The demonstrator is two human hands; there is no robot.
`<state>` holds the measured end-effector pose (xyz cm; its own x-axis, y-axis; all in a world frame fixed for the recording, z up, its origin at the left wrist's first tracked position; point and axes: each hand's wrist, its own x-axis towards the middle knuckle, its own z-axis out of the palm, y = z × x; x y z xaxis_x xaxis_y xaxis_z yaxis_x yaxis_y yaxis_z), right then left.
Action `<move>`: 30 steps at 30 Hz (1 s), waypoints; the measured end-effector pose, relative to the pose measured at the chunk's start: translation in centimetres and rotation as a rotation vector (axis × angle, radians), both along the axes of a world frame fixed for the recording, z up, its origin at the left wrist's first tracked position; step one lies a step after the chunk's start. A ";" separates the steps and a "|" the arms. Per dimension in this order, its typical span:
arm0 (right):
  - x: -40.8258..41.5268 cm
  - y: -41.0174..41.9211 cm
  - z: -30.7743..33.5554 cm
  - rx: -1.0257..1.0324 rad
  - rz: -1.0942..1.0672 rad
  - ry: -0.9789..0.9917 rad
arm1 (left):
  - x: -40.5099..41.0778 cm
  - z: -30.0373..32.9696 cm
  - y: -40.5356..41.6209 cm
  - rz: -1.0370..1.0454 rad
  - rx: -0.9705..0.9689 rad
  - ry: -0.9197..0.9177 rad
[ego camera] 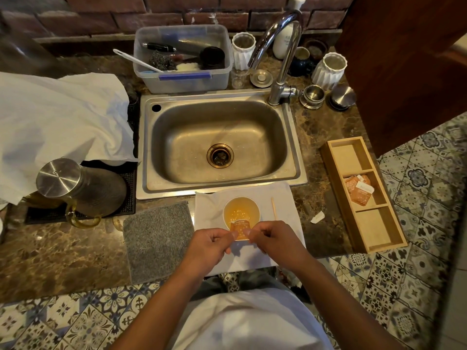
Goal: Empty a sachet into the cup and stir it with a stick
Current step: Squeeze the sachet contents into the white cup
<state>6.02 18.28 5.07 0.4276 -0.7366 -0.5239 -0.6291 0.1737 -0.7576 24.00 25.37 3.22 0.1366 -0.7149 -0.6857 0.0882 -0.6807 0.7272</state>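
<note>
Both the left hand (211, 245) and right hand (271, 239) pinch the orange sachet (241, 228) over the cup (241, 210), so emptying appears underway; the stick (274, 207) lies unused at right.

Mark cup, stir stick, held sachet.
cup (228, 207): head view, inner wall left of the liquid.
stir stick (274, 208): head view, mid-shaft, lying right of the cup.
sachet (241, 228): head view, orange front face between both hands.

I hold an orange sachet (241, 229) with white dots over the near rim of the white cup (241, 210), which stands on a white cloth and holds pale amber liquid. A thin wooden stick (274, 208) lies on the cloth just right of the cup.
</note>
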 end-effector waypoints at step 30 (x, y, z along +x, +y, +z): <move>-0.1 -0.1 -0.8 0.066 -0.084 0.009 | -0.2 0.5 -0.7 0.070 0.050 0.070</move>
<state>5.87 18.20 4.32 0.3610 -0.7334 -0.5760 -0.6172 0.2751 -0.7371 23.78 24.72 3.72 0.1356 -0.6703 -0.7296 0.1856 -0.7062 0.6833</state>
